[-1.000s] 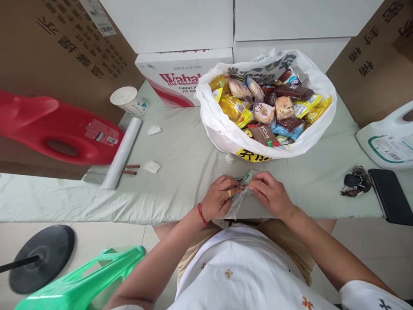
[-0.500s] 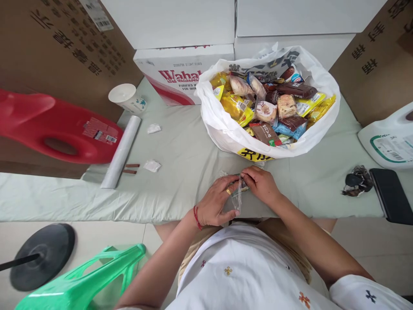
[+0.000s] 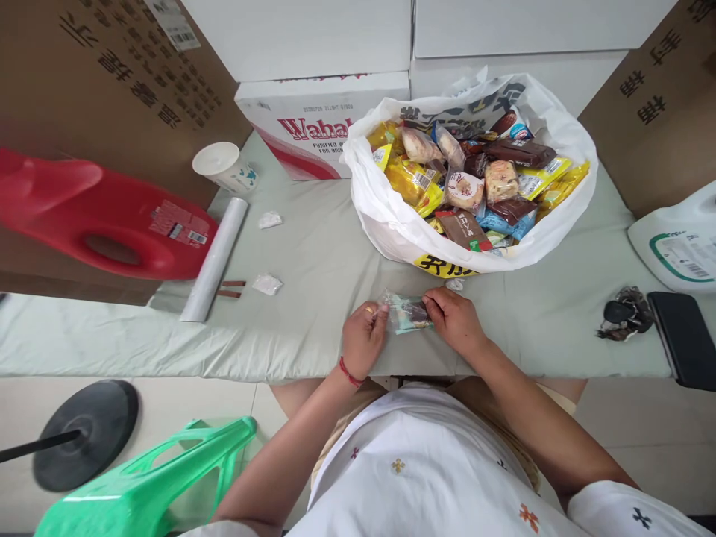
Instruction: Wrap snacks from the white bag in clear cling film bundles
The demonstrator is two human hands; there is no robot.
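Observation:
Between my hands lies a small snack packet [image 3: 411, 312], pale green and dark, in crinkled clear plastic. My left hand [image 3: 363, 335] is closed, pinching the clear plastic at the packet's left end between thumb and fingers. At its right end, my right hand [image 3: 454, 317] grips the packet between thumb and forefinger. The packet is close to the tabletop; whether it touches I cannot tell. Just beyond it stands a white plastic bag [image 3: 385, 239] filled with wrapped snacks [image 3: 464, 190]. A small crumpled white piece [image 3: 454, 284] lies between the bag and my right hand.
On the left lie a white roll [image 3: 215, 261], two brown strips [image 3: 230, 289], two white wads [image 3: 268, 283], a paper cup [image 3: 227, 168] and a red jug [image 3: 112, 224]. To the right are keys [image 3: 623, 313], a phone [image 3: 685, 335] and a white jug [image 3: 679, 242]. Boxes [image 3: 313, 123] line the back.
My left hand has drawn left and closed from spread fingers to a pinch on the plastic. The packet now shows stretched flat between both hands. My right hand keeps its grip.

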